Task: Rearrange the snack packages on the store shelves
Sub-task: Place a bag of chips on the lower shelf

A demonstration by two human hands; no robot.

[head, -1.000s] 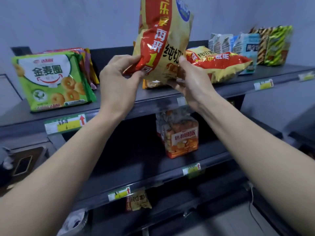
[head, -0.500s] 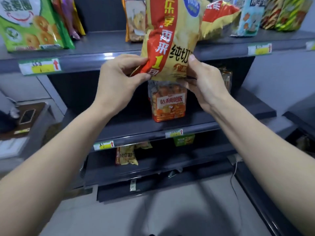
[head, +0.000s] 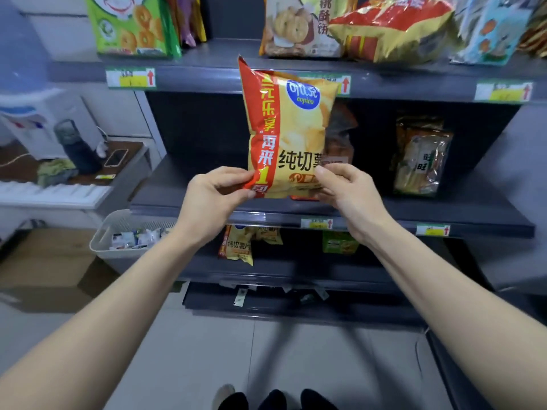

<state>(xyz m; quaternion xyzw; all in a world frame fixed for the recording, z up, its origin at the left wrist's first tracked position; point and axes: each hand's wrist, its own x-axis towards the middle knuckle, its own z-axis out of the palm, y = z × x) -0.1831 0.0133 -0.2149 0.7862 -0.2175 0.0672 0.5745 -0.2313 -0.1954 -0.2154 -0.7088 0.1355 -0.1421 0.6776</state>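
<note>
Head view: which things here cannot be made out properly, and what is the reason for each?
All in the head view.
Orange package on the middle shelf: mostly hidden behind the held Copico chip bag.
Chip bag's lower corners: covered by the left hand and right hand.
Green ring-biscuit bag: top cut off by the upper edge.
Price tags: print blurred.

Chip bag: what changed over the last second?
The chip bag moved down, from in front of the top shelf to in front of the middle shelf, upright. Nothing taken or released: left hand and right hand keep their grip on its bottom corners. The red-and-gold bag lying on the top shelf stayed put.
</note>
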